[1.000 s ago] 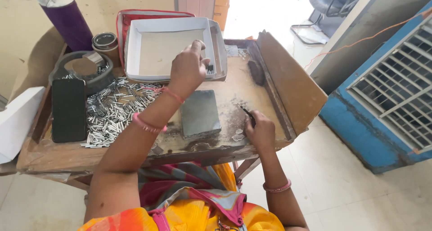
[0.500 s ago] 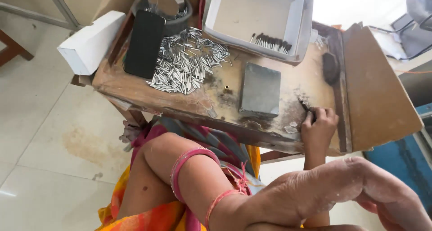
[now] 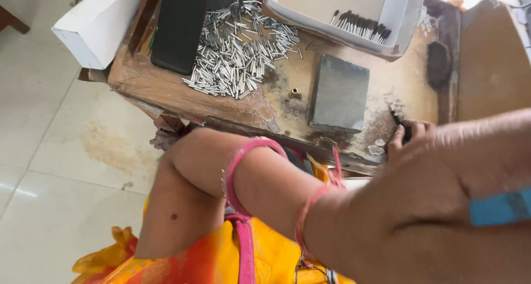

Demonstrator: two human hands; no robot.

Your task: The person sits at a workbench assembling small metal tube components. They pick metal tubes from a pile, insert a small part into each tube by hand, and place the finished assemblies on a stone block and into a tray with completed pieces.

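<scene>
The left hand (image 3: 420,217) is lifted up close to the camera, big and blurry, and I cannot tell if it is apart or together, while the right hand (image 3: 406,134) rests at 3 o'clock on the counter (image 3: 276,104), pinched together on a small dark stick (image 3: 398,121). It looks like a pause between sticks. The white tray (image 3: 401,18) at 12 o'clock holds a row of dark-tipped sticks (image 3: 359,24), and loose metal tubes (image 3: 243,46) lie in a heap at 11 o'clock.
</scene>
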